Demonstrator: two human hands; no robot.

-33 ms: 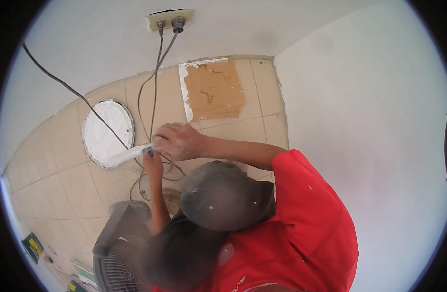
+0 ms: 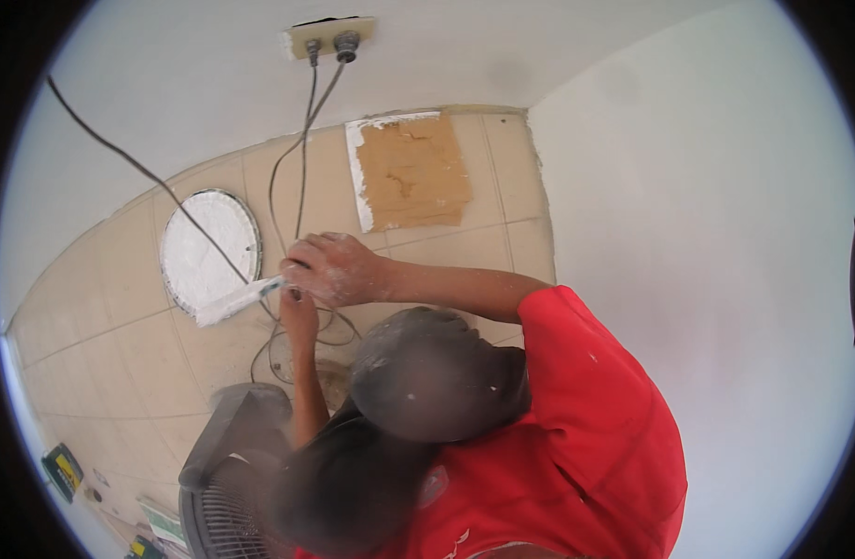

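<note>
A putty knife point(image 2: 232, 303) thickly coated in white paste slants down to the left, its far end in front of the lower rim of a round white-covered bucket top or lid point(image 2: 202, 238); I cannot tell which. My right hand point(image 2: 332, 270), dusted white, is closed around the knife's handle end, which its fingers mostly hide. Just below, my left hand point(image 2: 300, 317) is closed at the same end, thumb up against it. My bent knees in dark, dusty trousers point(image 2: 437, 377) are beneath my right forearm.
A brown sheet point(image 2: 413, 172) with white smears lies on the tiles near the corner. Grey cords point(image 2: 304, 158) run from a wall socket point(image 2: 332, 37) to loops by my left hand; another cable point(image 2: 134, 166) crosses before the round white thing. A grey fan-like appliance point(image 2: 224, 503) stands lower left.
The putty knife's coated end has tipped slightly downward and left. Both hands keep their hold, and the whole view has shifted a little.
</note>
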